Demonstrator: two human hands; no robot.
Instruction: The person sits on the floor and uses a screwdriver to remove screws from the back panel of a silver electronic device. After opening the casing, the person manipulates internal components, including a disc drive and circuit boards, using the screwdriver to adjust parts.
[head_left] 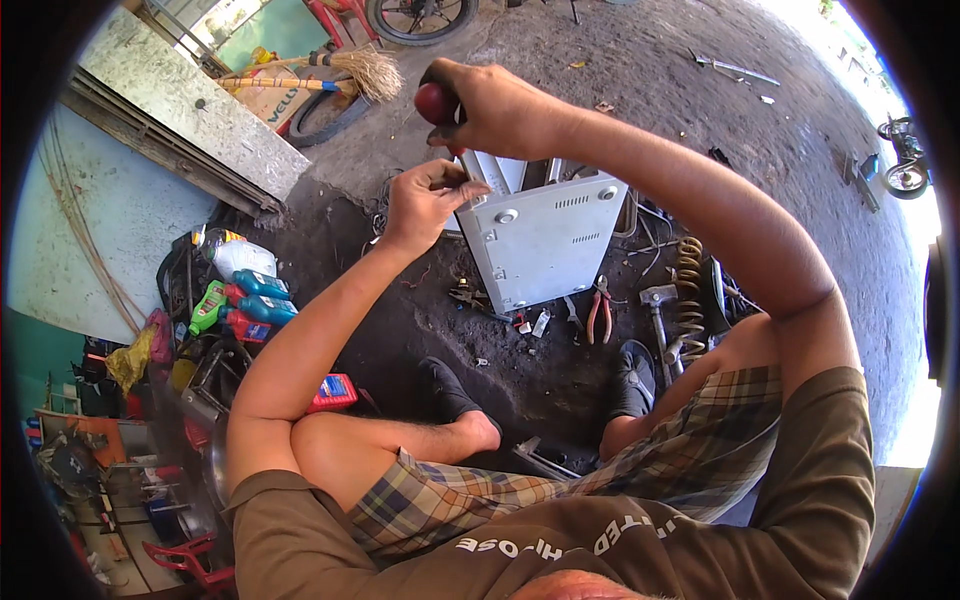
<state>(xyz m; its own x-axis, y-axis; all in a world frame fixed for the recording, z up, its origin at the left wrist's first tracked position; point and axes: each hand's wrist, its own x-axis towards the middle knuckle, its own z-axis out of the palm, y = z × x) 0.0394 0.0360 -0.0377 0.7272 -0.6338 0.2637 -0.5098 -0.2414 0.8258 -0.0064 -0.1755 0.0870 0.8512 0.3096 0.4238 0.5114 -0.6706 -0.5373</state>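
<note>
A pale grey metal case stands on its edge on the dark ground in front of me, its vented face with round feet turned toward me. At its upper left corner my left hand pinches the edge, thumb and fingers closed. Just above, my right hand is wrapped round a red-handled screwdriver. Mostly the rounded handle end shows; the hand hides the shaft, and I cannot tell whether the tip touches the case. The case's upper side shows open gaps between panels.
Red-handled pliers, a hammer and a coil spring lie right of the case. Several bottles stand at left, near a red container. Brooms and a wheel are behind. My feet flank the near ground.
</note>
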